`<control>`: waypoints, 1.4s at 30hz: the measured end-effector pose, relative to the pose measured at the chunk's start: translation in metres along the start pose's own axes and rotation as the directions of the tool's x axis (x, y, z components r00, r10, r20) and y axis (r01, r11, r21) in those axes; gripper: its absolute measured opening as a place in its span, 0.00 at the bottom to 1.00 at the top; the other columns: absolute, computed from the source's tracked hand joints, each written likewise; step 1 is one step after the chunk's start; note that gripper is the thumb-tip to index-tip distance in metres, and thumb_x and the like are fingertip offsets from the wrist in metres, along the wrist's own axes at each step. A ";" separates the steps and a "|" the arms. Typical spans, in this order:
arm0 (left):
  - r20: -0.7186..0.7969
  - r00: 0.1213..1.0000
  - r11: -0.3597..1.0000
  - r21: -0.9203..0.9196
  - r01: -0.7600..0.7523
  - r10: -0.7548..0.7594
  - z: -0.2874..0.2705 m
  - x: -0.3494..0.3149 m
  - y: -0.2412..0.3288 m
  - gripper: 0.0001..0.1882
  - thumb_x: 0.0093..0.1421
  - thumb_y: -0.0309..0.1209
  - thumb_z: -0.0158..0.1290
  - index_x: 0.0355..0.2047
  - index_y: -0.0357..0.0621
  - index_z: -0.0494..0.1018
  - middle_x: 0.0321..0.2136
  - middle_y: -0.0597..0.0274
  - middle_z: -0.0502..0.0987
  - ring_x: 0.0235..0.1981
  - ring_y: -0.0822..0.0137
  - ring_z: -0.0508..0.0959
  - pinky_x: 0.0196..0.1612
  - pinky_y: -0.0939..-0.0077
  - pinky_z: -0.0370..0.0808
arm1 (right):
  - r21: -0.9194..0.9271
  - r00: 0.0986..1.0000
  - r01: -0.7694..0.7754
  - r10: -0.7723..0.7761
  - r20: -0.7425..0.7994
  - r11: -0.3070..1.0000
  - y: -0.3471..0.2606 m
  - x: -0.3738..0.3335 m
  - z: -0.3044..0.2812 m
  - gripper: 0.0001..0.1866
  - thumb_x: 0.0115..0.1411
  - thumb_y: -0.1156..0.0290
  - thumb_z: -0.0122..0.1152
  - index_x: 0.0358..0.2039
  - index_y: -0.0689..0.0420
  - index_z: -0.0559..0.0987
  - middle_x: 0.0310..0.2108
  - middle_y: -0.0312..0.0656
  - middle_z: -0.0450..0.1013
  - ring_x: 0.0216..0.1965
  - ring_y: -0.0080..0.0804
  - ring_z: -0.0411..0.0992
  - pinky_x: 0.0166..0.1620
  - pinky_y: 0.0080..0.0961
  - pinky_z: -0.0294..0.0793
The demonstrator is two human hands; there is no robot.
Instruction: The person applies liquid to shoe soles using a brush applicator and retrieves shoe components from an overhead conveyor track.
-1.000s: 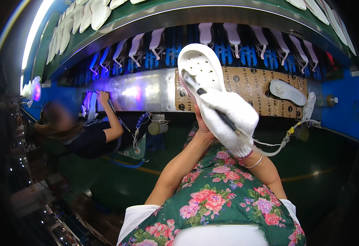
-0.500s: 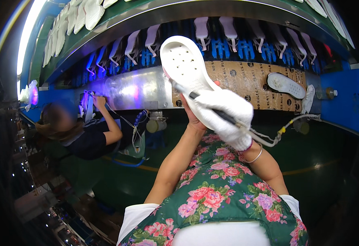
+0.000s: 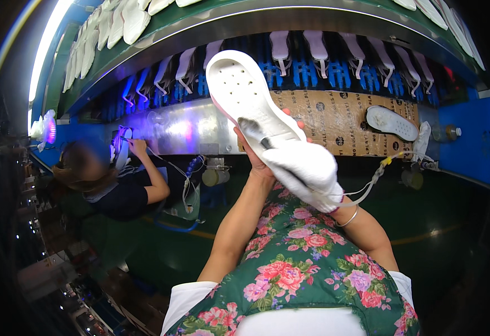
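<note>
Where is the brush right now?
In the head view, the brush is just above the middle, in the gloved right hand, its tip over the white sole held by the left hand.

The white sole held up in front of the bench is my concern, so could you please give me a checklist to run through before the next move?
1. White sole supported by the left hand: ok, fingers show at both its edges.
2. Brush gripped in the gloved right hand: ok.
3. Bristles touching the sole's inner face: cannot tell; they are over it, but contact is unclear.
4. Pale tube kept off the sole's visible face: ok, it runs away to the right.
5. Both hands gloved: not ok, the left is bare.
6. Second sole apart from the held one: ok, it lies on the cardboard.
</note>
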State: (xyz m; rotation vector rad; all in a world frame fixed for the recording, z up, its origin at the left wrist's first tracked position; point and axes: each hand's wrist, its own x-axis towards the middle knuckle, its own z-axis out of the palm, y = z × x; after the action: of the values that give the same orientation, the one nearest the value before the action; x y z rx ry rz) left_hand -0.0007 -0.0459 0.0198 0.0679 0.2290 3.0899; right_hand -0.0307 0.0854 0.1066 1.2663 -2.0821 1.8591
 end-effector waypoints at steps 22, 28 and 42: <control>-0.047 0.994 0.994 -0.043 0.102 -0.104 0.017 0.005 0.034 0.59 0.45 0.69 0.60 0.66 0.46 0.53 0.55 0.42 0.66 0.44 0.41 0.70 0.47 0.47 0.76 | 0.094 0.968 0.069 -0.089 0.234 0.993 0.007 -0.025 -0.006 0.15 0.50 0.78 0.69 0.40 0.54 0.83 0.34 0.42 0.80 0.35 0.40 0.80 0.39 0.30 0.78; 0.092 0.958 0.958 0.119 0.260 -0.272 0.008 0.013 0.052 0.56 0.49 0.72 0.52 0.65 0.40 0.56 0.53 0.38 0.66 0.38 0.45 0.75 0.31 0.56 0.79 | 0.144 0.975 -0.177 0.153 0.159 0.974 0.015 -0.018 -0.012 0.10 0.52 0.76 0.69 0.36 0.54 0.85 0.34 0.42 0.81 0.35 0.38 0.80 0.38 0.28 0.79; 0.050 0.860 0.860 0.095 0.501 -0.507 0.031 0.034 0.064 0.50 0.51 0.65 0.54 0.64 0.42 0.61 0.50 0.34 0.70 0.45 0.46 0.74 0.40 0.54 0.74 | -0.052 0.965 0.094 -0.078 0.249 0.994 0.001 -0.031 -0.011 0.17 0.50 0.76 0.69 0.42 0.53 0.82 0.39 0.45 0.80 0.34 0.42 0.79 0.37 0.31 0.79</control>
State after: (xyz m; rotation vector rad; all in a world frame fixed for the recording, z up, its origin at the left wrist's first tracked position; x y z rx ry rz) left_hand -0.0360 -0.1034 0.0612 0.1049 0.3090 2.5469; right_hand -0.0163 0.1111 0.0913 1.6175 -2.1414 1.6608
